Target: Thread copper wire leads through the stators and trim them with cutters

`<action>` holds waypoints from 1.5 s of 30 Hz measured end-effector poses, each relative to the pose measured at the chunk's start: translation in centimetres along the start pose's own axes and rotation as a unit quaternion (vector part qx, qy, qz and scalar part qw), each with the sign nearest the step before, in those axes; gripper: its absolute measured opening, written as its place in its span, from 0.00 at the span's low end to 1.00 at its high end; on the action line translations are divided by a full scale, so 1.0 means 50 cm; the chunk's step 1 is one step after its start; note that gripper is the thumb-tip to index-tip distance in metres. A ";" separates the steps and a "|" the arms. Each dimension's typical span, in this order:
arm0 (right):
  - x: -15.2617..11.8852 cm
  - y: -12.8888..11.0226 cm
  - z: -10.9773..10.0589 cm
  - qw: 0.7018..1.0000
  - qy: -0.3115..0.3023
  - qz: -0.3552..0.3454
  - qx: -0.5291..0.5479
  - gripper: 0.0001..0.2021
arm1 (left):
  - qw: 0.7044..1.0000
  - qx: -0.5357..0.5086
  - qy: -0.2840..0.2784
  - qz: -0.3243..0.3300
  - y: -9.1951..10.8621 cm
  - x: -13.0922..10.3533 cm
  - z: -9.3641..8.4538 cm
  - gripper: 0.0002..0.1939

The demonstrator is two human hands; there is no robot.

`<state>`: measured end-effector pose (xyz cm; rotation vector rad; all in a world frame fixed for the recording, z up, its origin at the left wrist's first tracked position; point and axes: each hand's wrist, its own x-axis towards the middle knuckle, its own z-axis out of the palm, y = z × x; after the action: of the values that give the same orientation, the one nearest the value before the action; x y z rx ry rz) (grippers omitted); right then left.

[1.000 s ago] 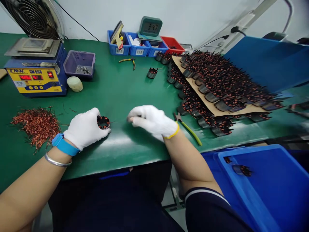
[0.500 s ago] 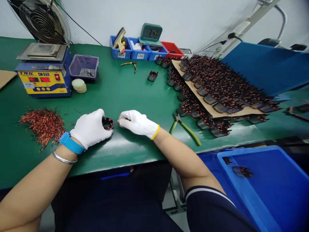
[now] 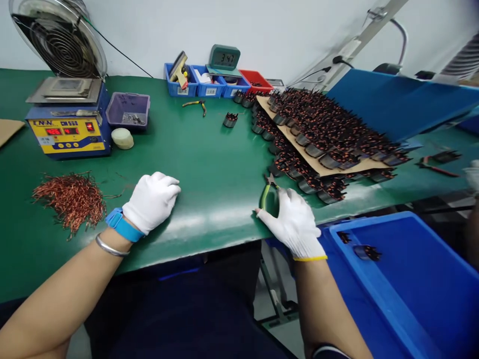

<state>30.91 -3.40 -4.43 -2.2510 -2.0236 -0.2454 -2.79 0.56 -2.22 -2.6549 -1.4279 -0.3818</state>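
My left hand, in a white glove, is curled shut on the green bench with its back turned up. The small copper-wound motor stator seen in it a moment ago is hidden beneath the fingers. My right hand, gloved too, is at the front edge of the bench, thumb and fingers spread around the green-handled cutting pliers. One handle is partly covered by that hand, and I see no firm grip. Left of my left hand lies a heap of cut copper wire bits.
Many stators stand in stacked layers on cardboard at the right. One stator stands alone. A blue-yellow soldering pot and purple bin are left. A blue tray sits lower right. Another person's gloved hand shows far right.
My right hand has left the stator, moved right to the pliers and spread its fingers. My left hand has turned over, hiding the stator. The view has shifted slightly right.
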 end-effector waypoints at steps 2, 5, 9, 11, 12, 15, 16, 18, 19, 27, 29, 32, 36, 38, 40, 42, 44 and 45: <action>-0.005 0.017 0.000 0.999 -0.035 0.009 -0.003 0.39 | 0.999 0.030 -0.009 -0.040 -0.001 -0.001 -0.005 0.16; 0.006 0.035 -0.021 0.996 -0.084 0.005 0.016 0.38 | 0.995 0.050 -0.001 -0.086 -0.002 -0.003 -0.015 0.15; 0.035 0.050 -0.041 0.989 -0.135 -0.053 0.017 0.40 | 0.998 0.024 0.000 -0.066 -0.008 -0.002 -0.017 0.14; 0.046 0.045 -0.039 0.988 -0.137 -0.064 -0.005 0.40 | 0.998 0.017 -0.015 -0.059 -0.013 0.002 -0.012 0.14; 0.049 0.039 -0.036 0.990 -0.127 -0.058 -0.014 0.38 | 0.998 0.020 -0.022 -0.060 -0.014 0.005 -0.009 0.15; 0.049 0.012 -0.016 0.998 -0.063 -0.017 -0.004 0.31 | 0.997 0.039 -0.035 -0.063 -0.017 0.011 -0.002 0.16; 0.048 0.002 -0.009 0.999 -0.040 -0.010 0.013 0.30 | 0.997 0.041 -0.036 -0.063 -0.016 0.012 0.000 0.16; 0.044 -0.014 0.002 0.998 -0.006 -0.006 0.059 0.32 | 0.997 0.036 -0.033 -0.062 -0.015 0.013 0.002 0.17; 0.041 -0.023 0.003 0.996 0.006 -0.003 0.087 0.33 | 0.997 0.031 -0.030 -0.062 -0.015 0.014 0.002 0.17; 0.011 -0.180 -0.071 0.698 -0.335 -0.053 0.631 0.37 | 0.997 0.020 -0.021 -0.075 -0.016 0.014 0.004 0.17; 0.010 -0.223 -0.084 0.597 -0.425 -0.013 0.680 0.37 | 0.997 0.022 -0.020 -0.076 -0.016 0.014 0.004 0.17; 0.017 -0.254 -0.087 0.551 -0.466 -0.006 0.692 0.32 | 0.997 0.018 -0.021 -0.076 -0.015 0.013 0.004 0.17; 0.028 -0.254 -0.084 0.526 -0.490 -0.020 0.695 0.30 | 0.997 0.003 -0.022 -0.073 -0.015 0.013 0.002 0.17; 0.031 -0.252 -0.083 0.520 -0.499 -0.020 0.693 0.30 | 0.997 -0.002 -0.023 -0.070 -0.015 0.013 0.002 0.17; 0.033 -0.254 -0.081 0.526 -0.500 -0.018 0.688 0.29 | 0.997 -0.004 -0.026 -0.068 -0.015 0.013 0.001 0.17; 0.034 -0.257 -0.078 0.532 -0.496 -0.018 0.686 0.29 | 0.997 -0.002 -0.031 -0.070 -0.015 0.014 0.001 0.17; 0.034 -0.259 -0.074 0.529 -0.491 -0.018 0.691 0.30 | 0.997 -0.001 -0.033 -0.074 -0.014 0.014 0.001 0.17; 0.034 -0.259 -0.072 0.526 -0.489 -0.018 0.695 0.30 | 0.997 -0.001 -0.033 -0.074 -0.014 0.013 0.001 0.16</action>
<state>18.03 -1.02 -0.94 -1.0547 -1.2339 2.1668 -3.02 1.51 -2.09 -2.5941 -1.6518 -0.3118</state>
